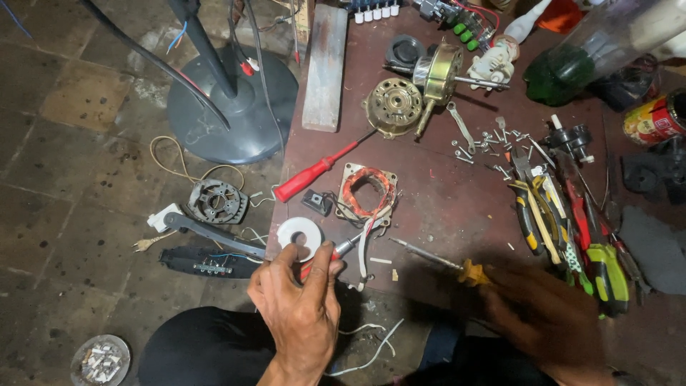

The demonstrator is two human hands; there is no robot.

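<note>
Left hand (300, 304) pinches a red-handled tool (336, 251) just below the copper-wound stator (366, 191); right hand (550, 322), blurred, grips a yellow-handled screwdriver (436, 259) to the stator's lower right.

dark reddish-brown worn workbench top (429, 193) | on it: red-handled screwdriver (314, 174), copper-wound square stator (367, 190), white tape roll (300, 236), brass-coloured round motor housing (394, 106), grey wooden plank (325, 68), loose silver screws (489, 143), pile of yellow/green-handled pliers (564, 229), red tin can (654, 118)
</note>
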